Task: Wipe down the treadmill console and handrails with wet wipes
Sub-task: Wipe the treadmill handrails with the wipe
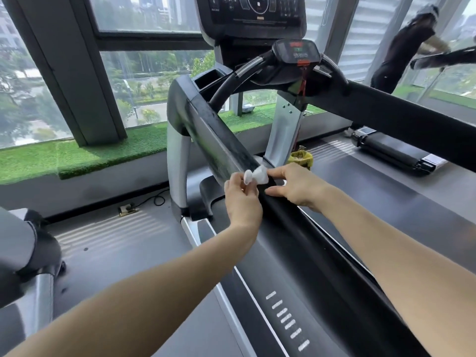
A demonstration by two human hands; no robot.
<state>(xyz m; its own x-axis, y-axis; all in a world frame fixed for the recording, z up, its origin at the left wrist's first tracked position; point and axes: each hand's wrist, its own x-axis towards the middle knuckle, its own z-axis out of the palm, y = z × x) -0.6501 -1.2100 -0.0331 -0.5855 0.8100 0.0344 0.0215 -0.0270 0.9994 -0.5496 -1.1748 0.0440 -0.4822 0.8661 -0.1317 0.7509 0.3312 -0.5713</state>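
A crumpled white wet wipe [256, 175] sits on top of the black left handrail [216, 140] of the treadmill, about halfway along it. My left hand [242, 199] pinches the wipe's left end from the rail's outer side. My right hand [293, 186] holds the wipe's right end with its fingertips, thumb resting on the rail. The rail above the wipe looks streaked and shiny. The console [251, 14] with its dark screen is at the top, and a smaller control pod [296, 51] with a red safety clip sits below it. The right handrail [412, 119] runs across the right side.
A yellow bag or packet [301, 158] lies by the silver upright on the treadmill deck. Windows with an artificial-grass ledge [103, 155] run along the left. A neighbouring treadmill [391, 148] stands at right, another machine's base [28, 253] at left. A floor socket with a cable [127, 209] lies on the floor.
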